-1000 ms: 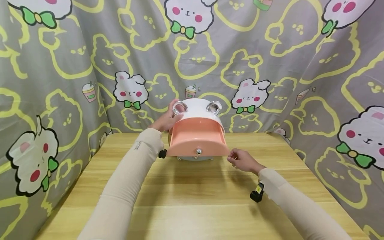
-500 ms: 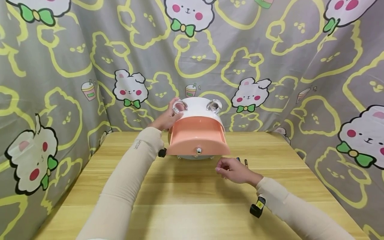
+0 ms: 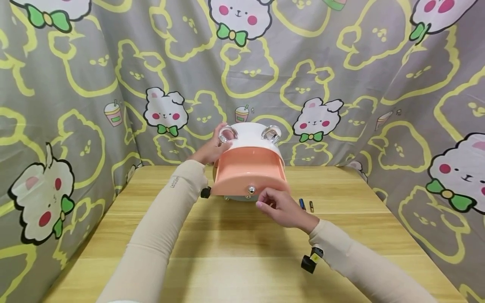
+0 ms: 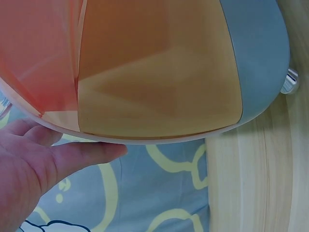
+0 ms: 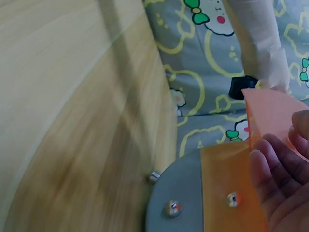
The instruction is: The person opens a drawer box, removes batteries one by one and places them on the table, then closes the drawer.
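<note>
Box [image 3: 248, 134] upright toward rear of bench [image 3: 242, 261], knobbed face turned to my head camera. Coral drawer [image 3: 235, 183] stands out toward me, wide front running left to right, coral floor showing inside. Left hand [image 3: 212, 148] holds box at upper left, by clear ear [image 3: 235, 134]. Right hand [image 3: 283, 207] half open, fingers loosely bent, at right part of drawer front; contact I cannot tell. To its right, blue cylinder [image 3: 302, 204] and darker one [image 3: 311, 206] lie side by side, pointing away from me.

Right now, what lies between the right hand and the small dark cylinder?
A small blue cylinder lies there on the table; the head view shows it.
</note>
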{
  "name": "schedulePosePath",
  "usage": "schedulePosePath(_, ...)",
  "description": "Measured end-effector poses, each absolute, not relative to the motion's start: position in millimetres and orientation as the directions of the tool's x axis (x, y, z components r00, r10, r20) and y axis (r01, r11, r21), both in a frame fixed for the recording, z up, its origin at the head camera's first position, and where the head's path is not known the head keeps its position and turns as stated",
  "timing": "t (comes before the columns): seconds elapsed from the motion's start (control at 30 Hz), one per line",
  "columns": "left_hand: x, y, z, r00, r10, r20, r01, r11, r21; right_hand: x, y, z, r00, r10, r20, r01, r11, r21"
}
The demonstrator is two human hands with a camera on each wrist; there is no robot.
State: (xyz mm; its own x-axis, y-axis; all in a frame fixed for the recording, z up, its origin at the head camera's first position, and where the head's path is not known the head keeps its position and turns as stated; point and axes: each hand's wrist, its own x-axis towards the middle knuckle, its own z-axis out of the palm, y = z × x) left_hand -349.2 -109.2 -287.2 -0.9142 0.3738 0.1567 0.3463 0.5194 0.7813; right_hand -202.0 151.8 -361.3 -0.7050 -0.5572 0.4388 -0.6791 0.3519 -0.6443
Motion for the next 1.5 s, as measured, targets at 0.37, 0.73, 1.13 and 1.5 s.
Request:
schedulePosePath(0.37, -351.7, -109.6, -289.5, -0.908, 0.385, 0.168, 0.361, 0.512, 0.779, -207.4, 136.0, -357.8, -0.679, -0.521, 0.517, -0.712, 0.292, -0.639)
schedulePosePath(0.73, -350.4, -111.3, -287.0, -0.901, 0.397, 0.174, 0.368, 0.489, 0.791, -212.7, 132.0, -353.7, -0.688, -0.51, 0.516, -0.706, 0.306, -0.639)
schedulePosePath(1.13, -348.7, -113.3, -291.8, -0.9, 0.406, 0.16, 0.36, 0.484, 0.797, -220.7, 131.1, -356.8, -0.713, -0.487, 0.504, -0.673, 0.277, -0.685)
schedulePosePath(1.5, -351.1, -111.1, -287.3, -0.906, 0.405, 0.123, 0.332, 0.5, 0.8, -206.2, 125.6, -321.8, -0.752, -0.476, 0.456, -0.624, 0.292, -0.724)
